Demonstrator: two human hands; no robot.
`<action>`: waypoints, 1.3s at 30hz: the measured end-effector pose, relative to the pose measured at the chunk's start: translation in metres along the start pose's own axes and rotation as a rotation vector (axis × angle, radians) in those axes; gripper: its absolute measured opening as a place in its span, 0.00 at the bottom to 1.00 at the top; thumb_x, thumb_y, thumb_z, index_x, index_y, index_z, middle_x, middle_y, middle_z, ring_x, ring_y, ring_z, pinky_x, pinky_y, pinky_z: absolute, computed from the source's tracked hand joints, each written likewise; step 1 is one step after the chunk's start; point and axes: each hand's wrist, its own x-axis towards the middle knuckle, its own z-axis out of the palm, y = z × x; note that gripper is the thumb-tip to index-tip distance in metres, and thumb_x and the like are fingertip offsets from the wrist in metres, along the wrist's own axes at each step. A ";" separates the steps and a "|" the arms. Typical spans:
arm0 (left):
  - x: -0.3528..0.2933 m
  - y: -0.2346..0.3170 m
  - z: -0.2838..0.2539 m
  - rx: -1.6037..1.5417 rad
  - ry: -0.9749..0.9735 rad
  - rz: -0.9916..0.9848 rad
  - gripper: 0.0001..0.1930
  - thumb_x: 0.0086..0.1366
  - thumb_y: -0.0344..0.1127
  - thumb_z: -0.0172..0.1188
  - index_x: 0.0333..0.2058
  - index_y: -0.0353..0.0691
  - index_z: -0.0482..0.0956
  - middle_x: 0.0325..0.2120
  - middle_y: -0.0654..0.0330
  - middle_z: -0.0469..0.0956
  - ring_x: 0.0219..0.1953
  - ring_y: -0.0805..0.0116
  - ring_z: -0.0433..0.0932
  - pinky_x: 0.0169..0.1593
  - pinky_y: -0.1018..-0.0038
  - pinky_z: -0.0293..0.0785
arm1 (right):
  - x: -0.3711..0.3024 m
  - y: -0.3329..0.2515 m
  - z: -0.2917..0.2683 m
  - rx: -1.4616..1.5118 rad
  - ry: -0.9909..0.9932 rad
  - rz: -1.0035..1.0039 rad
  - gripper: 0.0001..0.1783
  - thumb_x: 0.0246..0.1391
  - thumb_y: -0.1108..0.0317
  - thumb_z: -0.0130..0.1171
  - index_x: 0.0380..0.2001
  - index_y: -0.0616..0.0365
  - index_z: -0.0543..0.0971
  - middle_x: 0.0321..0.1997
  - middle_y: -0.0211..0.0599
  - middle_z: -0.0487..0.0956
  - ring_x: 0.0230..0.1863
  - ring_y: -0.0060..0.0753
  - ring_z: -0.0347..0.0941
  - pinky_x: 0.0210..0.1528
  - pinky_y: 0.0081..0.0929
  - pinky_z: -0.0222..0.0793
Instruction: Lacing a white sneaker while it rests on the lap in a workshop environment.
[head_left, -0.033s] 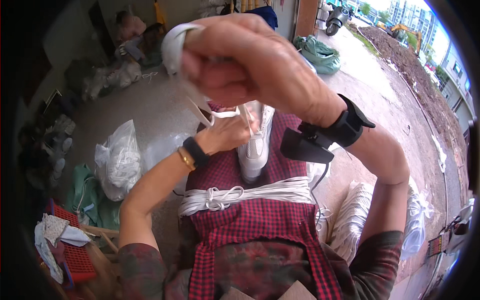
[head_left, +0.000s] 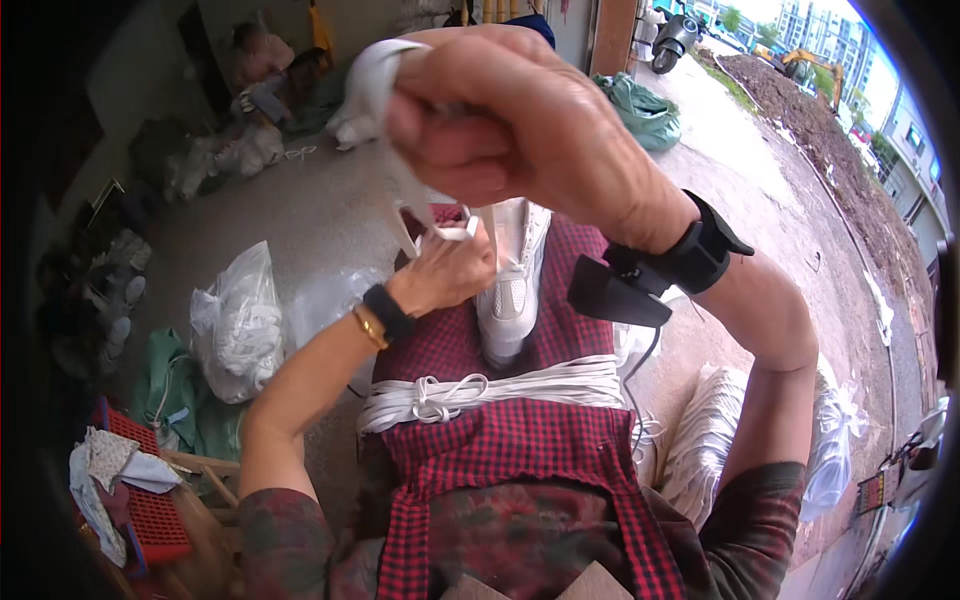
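Note:
A white lace-up shoe [head_left: 508, 300] rests on my lap, on the red and black checked apron [head_left: 570, 290]. Beside its upper part is my left hand [head_left: 450, 265], its fingers closed round white shoelace [head_left: 457, 233]. Higher up and nearer the camera, my right hand [head_left: 490, 125] is curled into a fist with white lace wrapped over it. Strands of lace run between the two hands, blurred by motion. A tied bundle of white shoelaces [head_left: 500, 390] lies across my lap below the shoe. My right hand hides part of the shoe's far end.
On the left floor sit a clear bag of white items [head_left: 245, 330], a green sack [head_left: 165, 390] and a red basket [head_left: 150, 500] with cloths. Stacked white shoes [head_left: 705, 430] stand at my right. Another green sack [head_left: 640, 110] and a seated person [head_left: 265, 70] are farther off.
My right fist has shifted slightly right with the lace. My left hand has moved a little left and down, still closed on the lace. The shoe stays on my lap.

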 end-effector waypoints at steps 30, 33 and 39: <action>-0.139 -0.174 -0.092 -1.699 0.642 -1.113 0.06 0.60 0.29 0.51 0.27 0.36 0.75 0.31 0.52 0.80 0.40 0.56 0.81 0.41 0.68 0.82 | -0.244 0.119 -0.291 -1.060 0.459 0.763 0.15 0.55 0.62 0.54 0.38 0.63 0.80 0.30 0.40 0.83 0.30 0.34 0.81 0.27 0.33 0.76; -0.206 -0.196 -0.113 -0.871 0.093 -1.391 0.10 0.60 0.29 0.47 0.29 0.33 0.78 0.25 0.55 0.78 0.29 0.60 0.82 0.32 0.68 0.83 | -0.200 0.180 -0.230 -1.118 0.204 1.167 0.10 0.49 0.74 0.53 0.27 0.67 0.82 0.23 0.46 0.82 0.22 0.39 0.80 0.22 0.33 0.76; -0.074 -0.083 -0.066 -0.290 0.236 -0.698 0.14 0.63 0.33 0.49 0.30 0.32 0.82 0.25 0.54 0.82 0.30 0.64 0.80 0.36 0.68 0.75 | -0.210 0.165 -0.187 -1.575 0.229 0.738 0.10 0.37 0.67 0.63 0.22 0.63 0.82 0.27 0.54 0.80 0.32 0.54 0.80 0.32 0.45 0.76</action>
